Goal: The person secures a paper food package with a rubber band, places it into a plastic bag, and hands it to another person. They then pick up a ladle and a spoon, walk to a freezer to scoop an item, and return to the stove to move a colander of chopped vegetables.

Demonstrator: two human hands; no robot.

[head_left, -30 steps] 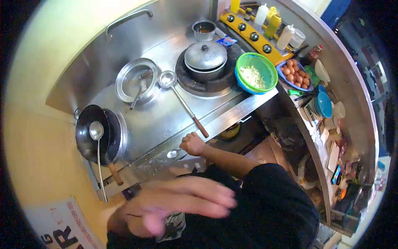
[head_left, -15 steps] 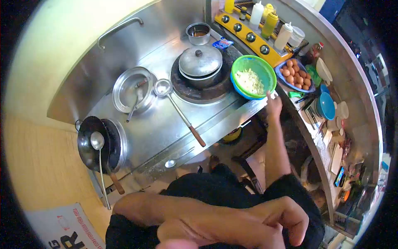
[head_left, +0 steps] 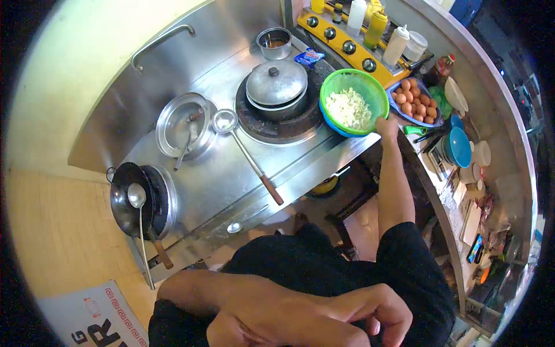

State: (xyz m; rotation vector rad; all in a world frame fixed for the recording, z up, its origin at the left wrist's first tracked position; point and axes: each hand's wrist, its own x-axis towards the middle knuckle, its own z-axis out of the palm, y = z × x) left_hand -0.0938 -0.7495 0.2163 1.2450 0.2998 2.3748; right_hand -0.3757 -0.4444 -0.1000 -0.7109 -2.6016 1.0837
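My right hand (head_left: 387, 126) grips the near-right rim of a green plastic strainer basket (head_left: 378, 92). Pale chopped pieces (head_left: 348, 109), perhaps cabbage, lie in the basket, and a blue bowl (head_left: 330, 122) shows under it. Close to the camera, my left arm is bent across my body. My left hand (head_left: 370, 312) has loosely bent fingers with a gap between them and nothing visible in them; part of it is cut off by the lower edge. Left of the basket, a lidded pot (head_left: 277, 87) stands on the dark burner.
A ladle (head_left: 248, 150) lies across the steel counter beside a metal basin (head_left: 165, 124). At left, a wok (head_left: 124, 211) holds another ladle (head_left: 137, 196). Brown eggs (head_left: 413, 101) fill a tray at right, near squeeze bottles (head_left: 396, 45) and a teal bowl (head_left: 458, 147).
My right hand has closed on the basket's rim, and the basket now tilts slightly. My left hand has shifted a little down and left.
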